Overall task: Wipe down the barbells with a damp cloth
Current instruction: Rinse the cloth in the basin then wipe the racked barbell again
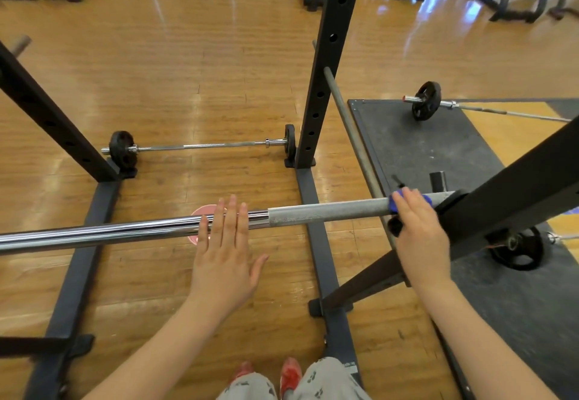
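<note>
A chrome barbell (125, 232) lies across the rack in front of me, with a rough grey knurled stretch (329, 211) towards its right end. My right hand (419, 230) grips a blue cloth (426, 199) round the bar, close to the black rack arm (507, 199). My left hand (228, 252) hovers flat over the shiny part of the bar, fingers straight and spread, holding nothing.
Black rack uprights (326, 64) and base rails (78, 262) stand on the wooden floor. A second barbell (200, 146) with small plates lies on the floor behind. Two more loaded bars (426, 100) rest on the dark mat (423, 149) at right. A pink disc (203, 211) shows under the bar.
</note>
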Tool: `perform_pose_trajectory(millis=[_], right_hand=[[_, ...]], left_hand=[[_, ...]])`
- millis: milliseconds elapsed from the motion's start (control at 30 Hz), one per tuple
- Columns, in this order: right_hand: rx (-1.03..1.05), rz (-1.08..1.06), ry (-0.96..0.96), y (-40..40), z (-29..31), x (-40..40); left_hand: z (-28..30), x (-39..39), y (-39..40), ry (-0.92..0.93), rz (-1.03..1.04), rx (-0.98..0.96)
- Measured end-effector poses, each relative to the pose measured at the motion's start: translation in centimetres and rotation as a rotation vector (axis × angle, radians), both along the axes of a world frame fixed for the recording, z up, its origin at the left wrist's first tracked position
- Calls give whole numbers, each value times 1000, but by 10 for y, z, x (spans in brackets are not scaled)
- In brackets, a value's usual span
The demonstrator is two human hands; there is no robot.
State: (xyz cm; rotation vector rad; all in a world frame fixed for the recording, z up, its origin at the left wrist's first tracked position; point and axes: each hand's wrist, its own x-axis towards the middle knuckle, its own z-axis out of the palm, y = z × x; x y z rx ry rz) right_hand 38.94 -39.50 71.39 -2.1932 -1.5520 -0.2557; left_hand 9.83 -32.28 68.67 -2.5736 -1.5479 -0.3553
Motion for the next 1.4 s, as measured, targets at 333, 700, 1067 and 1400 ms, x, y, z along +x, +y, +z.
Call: perform_pose_trajectory(millis=[333,700,1067,1400], right_hand=[[74,355,21,25,-11,-108],[87,-132,100,8,-3,-27],[103,113,56,0,-7,-41],[84,415,63,38,-12,-139]], left_hand=[[-4,0,2,-9,-1,29],[-5,-1,1,-20,-9,34],[-5,-1,2,12,-9,55],[-6,0,1,-8,-15,80]])
